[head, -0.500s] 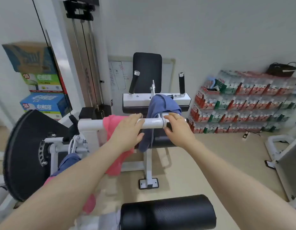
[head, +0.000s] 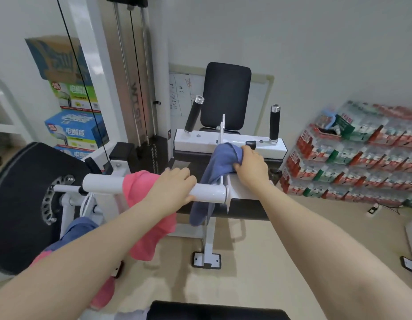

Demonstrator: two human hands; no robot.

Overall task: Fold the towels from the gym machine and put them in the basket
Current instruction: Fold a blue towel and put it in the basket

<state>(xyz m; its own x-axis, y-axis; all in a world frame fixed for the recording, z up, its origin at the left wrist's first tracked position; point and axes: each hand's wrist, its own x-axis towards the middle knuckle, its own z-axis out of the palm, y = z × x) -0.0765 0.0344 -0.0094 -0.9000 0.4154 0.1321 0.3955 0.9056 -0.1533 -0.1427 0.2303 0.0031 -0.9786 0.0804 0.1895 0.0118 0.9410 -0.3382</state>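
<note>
A blue towel [head: 217, 165] hangs over the white bar [head: 207, 192] of the gym machine. My right hand [head: 252, 166] grips its upper edge near the white seat frame [head: 193, 140]. A pink towel [head: 135, 192] is draped over the same bar to the left. My left hand [head: 174, 184] rests on the bar between the two towels, its fingers curled over the tube. More blue cloth [head: 79, 228] and pink cloth [head: 103, 294] hang lower left, partly hidden by my left forearm. No basket is in view.
A black weight disc [head: 18, 204] fills the left side. The black back pad [head: 227, 95] and two black handles [head: 274, 122] stand behind the bar. Stacked boxes [head: 73, 98] sit at the far left, packed bottles [head: 362, 153] line the right wall. A black padded roller [head: 214, 311] lies at the bottom.
My right hand left the bar and moved up and back onto the blue towel, taking hold of it. My left hand stayed on the bar.
</note>
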